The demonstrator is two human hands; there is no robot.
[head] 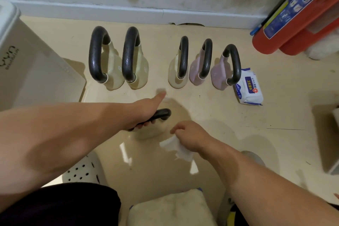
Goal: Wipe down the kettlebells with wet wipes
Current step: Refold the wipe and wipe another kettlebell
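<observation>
In the head view, the left hand (145, 113) curls its fingers round the black metal handle of a cream kettlebell (162, 113) on the floor, thumb stretched forward. Just right of that kettlebell, the right hand (190, 135) pinches a crumpled white wet wipe (176, 147). Beyond it stand five more cream and pink kettlebells (178, 64) in a row, and to its far right lies a white-and-blue pack of wipes (248, 88).

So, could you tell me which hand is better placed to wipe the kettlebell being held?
Right. The right hand holds the wipe just beside the kettlebell, while the left hand is busy gripping its handle.
</observation>
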